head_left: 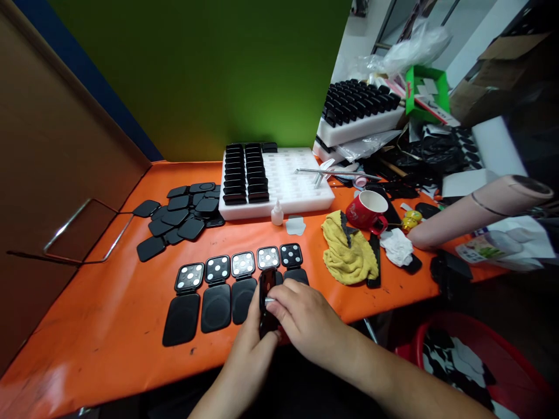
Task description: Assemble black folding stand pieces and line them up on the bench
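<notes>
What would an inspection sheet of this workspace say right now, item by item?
Surface: orange tabletop, dark marks near its front edge.
Job's things: five open cases in a row, light dots on their upper halves; black case in hand; black pieces piled loosely at left; white tray partly filled.
Clutter: yellow cloth, red mug, crumpled tissue at right.
Hands: left hand grips the black case; right hand pinches a small silvery stack at it.
Cables: nothing seen that is clearly one.
Surroundings: green panel behind; red basin lower right.
</notes>
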Motion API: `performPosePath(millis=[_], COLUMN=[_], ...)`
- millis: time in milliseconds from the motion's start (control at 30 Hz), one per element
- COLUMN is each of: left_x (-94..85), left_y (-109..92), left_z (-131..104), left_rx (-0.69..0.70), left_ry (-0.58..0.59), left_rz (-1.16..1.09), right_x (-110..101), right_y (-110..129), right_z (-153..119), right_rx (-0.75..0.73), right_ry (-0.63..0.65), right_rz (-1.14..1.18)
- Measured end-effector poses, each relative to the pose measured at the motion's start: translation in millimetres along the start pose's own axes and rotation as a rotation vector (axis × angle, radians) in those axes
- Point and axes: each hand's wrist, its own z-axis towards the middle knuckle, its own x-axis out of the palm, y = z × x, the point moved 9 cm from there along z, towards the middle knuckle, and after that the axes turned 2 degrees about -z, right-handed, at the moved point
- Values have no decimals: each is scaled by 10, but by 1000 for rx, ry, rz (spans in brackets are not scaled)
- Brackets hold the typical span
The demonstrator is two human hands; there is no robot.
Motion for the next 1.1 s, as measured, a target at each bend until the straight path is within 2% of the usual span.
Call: performPosePath(millis=[67, 133, 233, 333, 400, 467, 567, 600, 667, 767, 867, 967, 1100], left_x=[-3, 18, 23, 42, 56, 78, 183, 202, 169, 89, 80, 77, 131], left_y=[-55, -60, -89, -119, -112, -44, 133, 163, 156, 91, 71, 45, 25], left_z=[-1, -6, -19, -42, -62, -84, -142, -154, -141, -113, -118, -155, -193], left_rx=[130, 163, 173, 162, 129, 37, -159, -181, -113, 51, 120, 162, 171], left_ry=[-41, -35, -28, 9, 42, 85, 200, 217, 185, 107, 96, 78, 101], left_rz=[162, 251, 304, 273, 202, 92, -131, -172, -131, 118, 313, 411, 393], right_x=[21, 45, 55, 44, 39, 56, 84, 73, 11, -65, -76, -65, -28], right_y=[34, 75, 125, 126, 105, 53, -83, -123, -151, -80, -32, -71, -187], right_z=[-12, -24, -37, -35, -30, -20, 2, 8, 21, 41, 30, -12, -81], right_rx=[5, -12, -60, -100, -118, -101, 22, 67, 111, 76, 45, 69, 145], right_ry=[-12, -14, -24, -51, -72, -61, -20, -22, -45, -39, -14, -33, -134], right_rz=[-153, -215, -186, -62, 27, 147, 366, 398, 343, 105, -11, 52, 257])
